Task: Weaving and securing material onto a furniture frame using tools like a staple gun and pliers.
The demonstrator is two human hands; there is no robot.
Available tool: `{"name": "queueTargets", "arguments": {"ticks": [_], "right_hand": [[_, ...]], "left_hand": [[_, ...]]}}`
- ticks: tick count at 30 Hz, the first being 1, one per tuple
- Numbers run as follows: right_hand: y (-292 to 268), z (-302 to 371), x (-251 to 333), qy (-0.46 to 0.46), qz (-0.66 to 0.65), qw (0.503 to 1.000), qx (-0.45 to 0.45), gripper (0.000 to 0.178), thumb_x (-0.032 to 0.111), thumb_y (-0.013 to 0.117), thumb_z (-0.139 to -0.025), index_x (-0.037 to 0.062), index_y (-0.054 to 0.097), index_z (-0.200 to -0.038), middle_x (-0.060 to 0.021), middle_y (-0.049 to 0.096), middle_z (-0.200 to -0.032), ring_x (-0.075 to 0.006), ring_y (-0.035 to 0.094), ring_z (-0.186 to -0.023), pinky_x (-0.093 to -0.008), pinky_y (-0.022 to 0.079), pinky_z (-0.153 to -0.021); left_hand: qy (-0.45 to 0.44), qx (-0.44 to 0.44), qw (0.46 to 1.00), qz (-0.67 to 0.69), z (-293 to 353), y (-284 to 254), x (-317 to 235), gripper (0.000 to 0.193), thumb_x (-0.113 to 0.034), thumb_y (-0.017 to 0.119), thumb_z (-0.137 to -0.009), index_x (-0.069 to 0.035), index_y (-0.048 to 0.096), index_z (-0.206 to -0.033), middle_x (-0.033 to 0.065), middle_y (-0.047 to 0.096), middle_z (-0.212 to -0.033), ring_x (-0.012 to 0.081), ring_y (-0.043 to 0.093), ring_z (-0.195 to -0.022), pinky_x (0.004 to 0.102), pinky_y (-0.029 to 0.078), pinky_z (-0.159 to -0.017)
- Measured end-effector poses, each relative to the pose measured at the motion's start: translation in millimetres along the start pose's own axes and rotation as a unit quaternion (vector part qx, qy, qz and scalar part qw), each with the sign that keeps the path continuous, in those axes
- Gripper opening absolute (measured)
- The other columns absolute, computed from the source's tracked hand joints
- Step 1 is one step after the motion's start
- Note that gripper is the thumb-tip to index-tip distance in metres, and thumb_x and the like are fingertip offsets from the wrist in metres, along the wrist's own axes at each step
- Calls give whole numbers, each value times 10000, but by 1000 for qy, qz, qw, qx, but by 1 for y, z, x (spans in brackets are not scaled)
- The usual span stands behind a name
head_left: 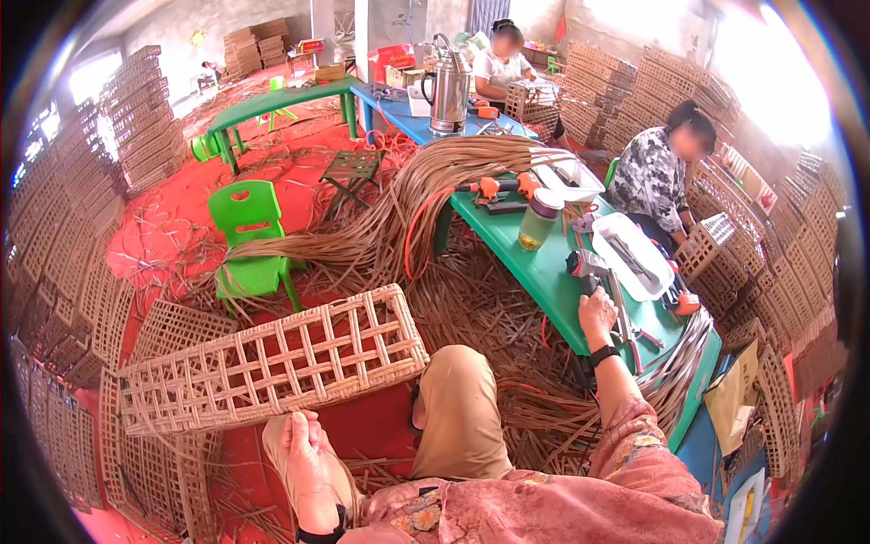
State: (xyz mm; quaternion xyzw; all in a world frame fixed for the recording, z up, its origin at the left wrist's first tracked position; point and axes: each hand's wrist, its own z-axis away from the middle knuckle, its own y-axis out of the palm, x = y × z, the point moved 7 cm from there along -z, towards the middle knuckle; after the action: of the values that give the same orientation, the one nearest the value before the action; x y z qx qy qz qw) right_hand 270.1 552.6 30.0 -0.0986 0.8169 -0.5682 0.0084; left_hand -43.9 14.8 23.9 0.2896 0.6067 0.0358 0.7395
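A long woven wicker basket with an open lattice side lies tilted across my left knee. Against its lower edge, my left hand has its fingers pressed together, palm up; whatever they pinch is too small to make out. My right hand reaches to the green table and is wrapped round the handle of a grey and black gun-shaped tool. Beside that tool sit a white plastic tray holding metal pieces and a lidded jar with yellowish liquid.
Bundles of brown strips spill over the table's far end and a green chair. Orange-and-black power tools and a steel kettle stand farther off. Two people work with baskets at right. Stacked baskets line the walls; scraps litter the red floor.
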Motion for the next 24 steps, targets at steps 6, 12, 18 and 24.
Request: {"name": "queueTargets", "arguments": {"ticks": [6, 12, 18, 24], "right_hand": [[3, -2, -1, -3, 7, 1000, -5, 382, 319, 580, -855, 9, 535, -1073, -171, 633, -999, -332, 612, -969, -452, 440, -869], [3, -1, 0, -2, 8, 1000, -6, 379, 318, 572, -854, 9, 536, -1070, -170, 633, -998, -331, 613, -964, -453, 442, -868], [0, 0, 0, -4, 5, 1000, -10, 371, 315, 562, -855, 13, 541, -1068, -171, 633, -999, -332, 615, -956, -455, 444, -864], [4, -3, -3, 0, 1, 1000, 12, 363, 279, 554, -848, -2, 521, -1074, -191, 632, -997, -337, 621, -961, -455, 448, -865]], "left_hand": [[-2, 10, 1000, 6, -1, -2, 4, 266, -296, 526, -972, -55, 565, -866, -58, 356, -587, 32, 301, -483, 197, 236, -438], [-4, 12, 1000, 4, -1, -4, 4, 262, -295, 522, -974, -56, 567, -875, -59, 360, -591, 30, 304, -486, 195, 237, -446], [-6, 17, 1000, 1, 0, -3, 2, 258, -290, 520, -976, -56, 568, -877, -57, 369, -593, 31, 310, -491, 197, 239, -451], [-15, 10, 1000, -4, -2, 0, 2, 264, -297, 524, -972, -60, 559, -862, -57, 374, -596, 37, 316, -495, 200, 246, -455]]}}
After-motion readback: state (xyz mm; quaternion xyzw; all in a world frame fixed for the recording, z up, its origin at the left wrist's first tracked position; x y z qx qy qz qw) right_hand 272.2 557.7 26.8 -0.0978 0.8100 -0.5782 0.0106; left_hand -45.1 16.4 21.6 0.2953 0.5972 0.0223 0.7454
